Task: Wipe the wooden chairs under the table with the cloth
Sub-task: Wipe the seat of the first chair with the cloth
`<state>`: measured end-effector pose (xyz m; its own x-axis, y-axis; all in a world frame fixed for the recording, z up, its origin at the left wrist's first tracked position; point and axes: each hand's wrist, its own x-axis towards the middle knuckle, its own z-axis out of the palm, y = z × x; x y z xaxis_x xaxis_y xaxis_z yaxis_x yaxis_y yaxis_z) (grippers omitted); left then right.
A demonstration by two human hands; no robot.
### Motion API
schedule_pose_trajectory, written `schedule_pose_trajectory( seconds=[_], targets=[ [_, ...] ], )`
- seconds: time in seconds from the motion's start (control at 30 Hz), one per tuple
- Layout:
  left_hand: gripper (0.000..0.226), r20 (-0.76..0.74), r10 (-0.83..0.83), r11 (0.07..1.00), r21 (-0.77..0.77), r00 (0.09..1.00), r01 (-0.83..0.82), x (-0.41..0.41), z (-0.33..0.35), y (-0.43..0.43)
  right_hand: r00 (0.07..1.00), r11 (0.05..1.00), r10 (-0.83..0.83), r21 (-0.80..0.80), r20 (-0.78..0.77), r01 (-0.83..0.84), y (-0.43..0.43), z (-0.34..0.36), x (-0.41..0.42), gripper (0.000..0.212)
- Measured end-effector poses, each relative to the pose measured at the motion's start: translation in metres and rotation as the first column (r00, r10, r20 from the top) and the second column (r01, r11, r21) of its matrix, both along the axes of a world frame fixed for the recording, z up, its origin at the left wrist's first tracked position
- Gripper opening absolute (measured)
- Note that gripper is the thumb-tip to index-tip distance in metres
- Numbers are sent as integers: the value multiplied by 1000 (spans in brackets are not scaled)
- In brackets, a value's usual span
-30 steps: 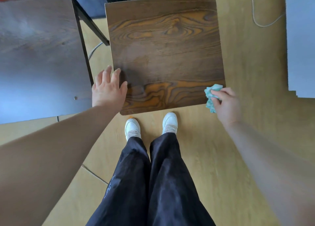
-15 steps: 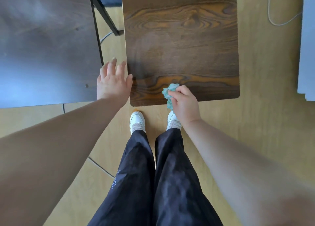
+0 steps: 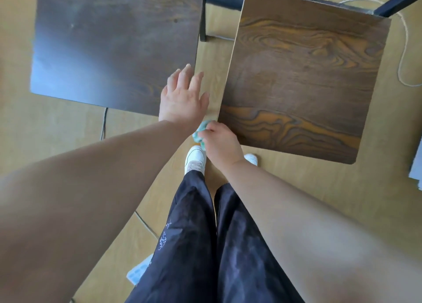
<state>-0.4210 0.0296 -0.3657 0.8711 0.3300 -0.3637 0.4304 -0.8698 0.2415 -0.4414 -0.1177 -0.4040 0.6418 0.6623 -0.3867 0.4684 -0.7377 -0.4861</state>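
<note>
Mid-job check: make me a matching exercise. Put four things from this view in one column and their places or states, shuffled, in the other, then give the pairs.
Things
1. crumpled teal cloth
2. left hand
3. thin white cord
4. white shoe

Places or states
A. on the floor, right of the brown grained wooden chair seat
B. gripped by the right hand at that seat's near left corner
C. on the floor, at the end of a black trouser leg
D. fingers straight, over the near right corner of the dark wooden chair seat

Pairs: 1-B, 2-D, 3-A, 4-C
</note>
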Motion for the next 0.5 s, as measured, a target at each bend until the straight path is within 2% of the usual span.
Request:
schedule_pose_trajectory(
  seconds=[0.03,0.1,0.17,0.27,0.4,0.5],
  targets=[
    [51,7,3,1000,2,1000,-3,-1,2,3,996,996,94,0,1,-94,5,-1,-4,25],
    [50,18,15,1000,-2,1000,-15,-4,5,10,993,996,83,23,-83,-82,7,-1,-10,28],
    [51,31,25,999,-22,999,-24,-5,9,16,986,989,-107,88,-130,119,2,6,-9,26],
    [51,45,9,999,-40,999,-7,-4,15,21,913,889,-381,215,-147,405,-19,26,12,25],
    [51,27,-5,998,-57,1000,7,10,24,14,793,776,-594,163,-134,609,-52,54,60,20],
    [51,27,-21,995,-96,999,23,28,29,-2,717,703,-679,143,-158,697,-77,65,93,20]
  ],
)
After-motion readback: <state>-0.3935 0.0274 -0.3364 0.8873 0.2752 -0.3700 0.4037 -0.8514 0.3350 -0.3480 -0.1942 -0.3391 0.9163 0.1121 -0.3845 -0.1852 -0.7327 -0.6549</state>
